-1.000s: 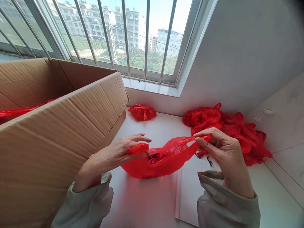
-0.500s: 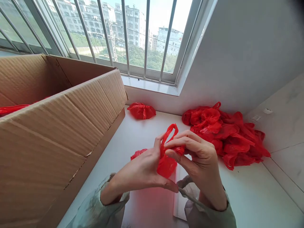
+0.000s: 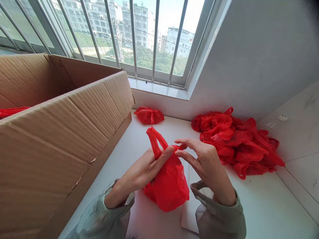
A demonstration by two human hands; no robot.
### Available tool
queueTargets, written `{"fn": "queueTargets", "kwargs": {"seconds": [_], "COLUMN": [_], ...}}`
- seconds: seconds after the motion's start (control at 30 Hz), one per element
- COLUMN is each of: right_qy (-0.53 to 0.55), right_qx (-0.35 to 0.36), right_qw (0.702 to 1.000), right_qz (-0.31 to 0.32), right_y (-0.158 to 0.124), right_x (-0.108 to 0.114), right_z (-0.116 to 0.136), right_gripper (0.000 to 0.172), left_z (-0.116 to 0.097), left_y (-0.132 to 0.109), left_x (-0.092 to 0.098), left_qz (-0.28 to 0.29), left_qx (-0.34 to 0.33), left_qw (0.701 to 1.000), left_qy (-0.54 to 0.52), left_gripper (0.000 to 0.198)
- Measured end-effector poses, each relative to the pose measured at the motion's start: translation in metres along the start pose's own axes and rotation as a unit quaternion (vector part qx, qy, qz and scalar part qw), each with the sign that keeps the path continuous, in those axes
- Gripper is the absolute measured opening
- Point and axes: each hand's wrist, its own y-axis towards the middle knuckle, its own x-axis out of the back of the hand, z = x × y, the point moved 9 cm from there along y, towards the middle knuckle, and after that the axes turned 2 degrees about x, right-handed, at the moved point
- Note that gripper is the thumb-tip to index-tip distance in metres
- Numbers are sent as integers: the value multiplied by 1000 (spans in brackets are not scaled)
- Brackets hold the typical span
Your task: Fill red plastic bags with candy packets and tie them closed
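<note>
A filled red plastic bag (image 3: 170, 186) is in front of me, just above or on the white tabletop; I cannot tell which. My left hand (image 3: 149, 166) grips its gathered neck, the thumb pressed over the plastic, and one loop handle stands up above that hand. At the right side of the neck, my right hand (image 3: 203, 161) pinches a twisted end of the bag between thumb and fingers. What the bag contains is hidden. Under the right wrist lies a flat white object (image 3: 190, 212), mostly covered by the bag and sleeve.
On the left stands a large open cardboard box (image 3: 74, 132) with red plastic inside. A tied red bag (image 3: 149, 115) sits against the wall below the barred window (image 3: 154, 39). A heap of red plastic bags (image 3: 236, 142) lies at the back right of the white table (image 3: 269, 205).
My left hand has turned and closed round the bag's neck. The loop handle has swung left, and the bag's body now shows below my hands. My right hand has shifted slightly.
</note>
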Motion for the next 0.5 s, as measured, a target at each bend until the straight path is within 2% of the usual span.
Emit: {"fn": "queueTargets", "kwargs": {"seconds": [0.03, 0.1, 0.17, 0.23, 0.33, 0.4, 0.5], "right_qy": [21, 74, 145, 238, 355, 392, 368], "right_qx": [-17, -62, -115, -154, -168, -160, -105], "right_qw": [999, 995, 982, 957, 916, 905, 919], "right_qz": [20, 15, -25, -63, -85, -46, 94], "right_y": [0, -1, -4, -8, -14, -15, -17], "right_x": [-3, -3, 1, 4, 5, 0, -16], "right_z": [-6, -15, -22, -25, -20, -9, 18], "right_gripper": [22, 20, 19, 19, 17, 13, 6], "left_z": [5, 14, 21, 26, 34, 34, 27], "left_y": [0, -1, -1, 0, 0, 0, 1], "left_x": [-3, -9, -8, -4, -7, -15, -16], "left_qz": [22, 64, 66, 44, 54, 94, 132], "left_qx": [27, 79, 107, 123, 156, 169, 152], "left_qw": [999, 991, 985, 982, 964, 936, 902], "left_qy": [-31, -87, -117, -139, -208, -293, -383], "left_gripper": [41, 40, 38, 36, 38, 35, 26]}}
